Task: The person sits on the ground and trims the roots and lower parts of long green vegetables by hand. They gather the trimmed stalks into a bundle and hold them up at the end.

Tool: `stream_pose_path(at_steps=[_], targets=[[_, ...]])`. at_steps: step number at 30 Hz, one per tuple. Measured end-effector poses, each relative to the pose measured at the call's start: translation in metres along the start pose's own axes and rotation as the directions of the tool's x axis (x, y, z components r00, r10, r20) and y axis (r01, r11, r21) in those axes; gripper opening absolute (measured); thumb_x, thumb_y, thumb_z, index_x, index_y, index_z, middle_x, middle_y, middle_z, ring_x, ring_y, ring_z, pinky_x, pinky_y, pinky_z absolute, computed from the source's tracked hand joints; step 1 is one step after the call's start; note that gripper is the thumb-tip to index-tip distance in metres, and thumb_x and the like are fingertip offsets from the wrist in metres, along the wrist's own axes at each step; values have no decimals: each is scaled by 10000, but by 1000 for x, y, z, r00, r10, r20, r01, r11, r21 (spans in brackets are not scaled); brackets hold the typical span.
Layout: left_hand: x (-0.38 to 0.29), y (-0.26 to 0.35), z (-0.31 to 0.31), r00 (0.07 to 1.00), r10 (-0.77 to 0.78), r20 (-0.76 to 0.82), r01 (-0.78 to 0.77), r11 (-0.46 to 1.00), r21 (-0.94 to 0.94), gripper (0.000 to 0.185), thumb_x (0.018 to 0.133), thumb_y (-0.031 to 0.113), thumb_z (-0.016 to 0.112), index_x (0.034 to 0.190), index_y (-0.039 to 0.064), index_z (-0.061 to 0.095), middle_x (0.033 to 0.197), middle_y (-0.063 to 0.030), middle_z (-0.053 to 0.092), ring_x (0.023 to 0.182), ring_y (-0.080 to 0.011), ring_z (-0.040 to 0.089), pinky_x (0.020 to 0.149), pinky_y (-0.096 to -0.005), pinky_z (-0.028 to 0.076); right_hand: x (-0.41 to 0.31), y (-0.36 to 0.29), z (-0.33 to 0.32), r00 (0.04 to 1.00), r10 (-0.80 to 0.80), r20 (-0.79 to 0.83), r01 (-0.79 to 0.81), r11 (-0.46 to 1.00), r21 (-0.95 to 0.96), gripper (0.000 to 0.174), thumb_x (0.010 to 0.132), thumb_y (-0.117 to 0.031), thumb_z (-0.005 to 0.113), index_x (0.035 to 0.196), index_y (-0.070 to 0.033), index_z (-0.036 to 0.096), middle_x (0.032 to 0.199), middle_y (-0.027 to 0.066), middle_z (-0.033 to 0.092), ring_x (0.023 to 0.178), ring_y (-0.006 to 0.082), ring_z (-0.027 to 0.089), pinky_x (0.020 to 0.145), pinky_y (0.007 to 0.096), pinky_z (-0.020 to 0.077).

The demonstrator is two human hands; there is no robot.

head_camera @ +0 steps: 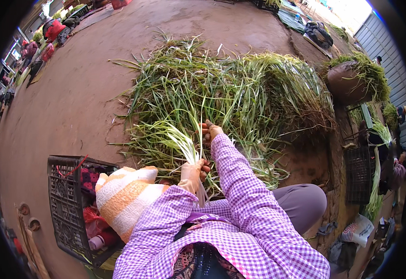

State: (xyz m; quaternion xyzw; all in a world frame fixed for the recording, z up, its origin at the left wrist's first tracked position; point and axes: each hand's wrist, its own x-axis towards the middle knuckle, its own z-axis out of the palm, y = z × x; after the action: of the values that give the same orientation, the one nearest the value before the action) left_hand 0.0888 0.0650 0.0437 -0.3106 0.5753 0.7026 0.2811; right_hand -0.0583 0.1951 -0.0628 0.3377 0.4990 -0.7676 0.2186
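My left hand (191, 174) is closed around a bunch of long leafy stalks (185, 143). Their pale lower stems pass through the fist, and the green leaves fan out up and to the left. Just above it and to the right, my right hand (212, 132) has its fingers bent beside one long upright stalk (201, 120). Whether the fingertips pinch that stalk is unclear. Under and beyond both hands spreads a large heap of green leafy plants (203, 83) on the ground. Brown roots (311, 120) show at the heap's right side.
At my left stands a black plastic crate (66, 209) with cloth and a red bag inside; a striped towel (129, 198) lies against it. To the right are a plant-topped brown bundle (349, 82), another dark crate (358, 174) and a person's sleeve (398, 171). More people sit far left.
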Motion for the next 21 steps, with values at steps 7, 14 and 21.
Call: stream_pose_path(at_steps=[7,14,21], targets=[[7,-13,-2,1000,9,-28,-6,995,97,213,953,210,589,934,29,699,706,-37,670,492,-105,485,460,-270,396,13,10,-8,994,98,36,-100,994,53,349,895,-438,685,1034,-118,682,767,28,658,383,79,359,392,288,406],[2,-8,1,999,35,-3,-35,997,63,208,961,185,576,929,14,689,654,-16,624,474,-93,461,439,-260,367,-24,8,14,921,-327,-212,97,720,-688,260,972,-294,592,1086,-82,689,880,105,707,757,187,626,683,327,506],[-54,68,-21,934,353,-52,-356,913,-196,221,986,213,561,945,18,655,684,-37,619,427,-55,434,330,-175,348,-59,-36,-28,974,-214,-67,70,575,-815,326,979,-324,572,1228,-119,625,1018,104,707,917,165,657,772,325,545]])
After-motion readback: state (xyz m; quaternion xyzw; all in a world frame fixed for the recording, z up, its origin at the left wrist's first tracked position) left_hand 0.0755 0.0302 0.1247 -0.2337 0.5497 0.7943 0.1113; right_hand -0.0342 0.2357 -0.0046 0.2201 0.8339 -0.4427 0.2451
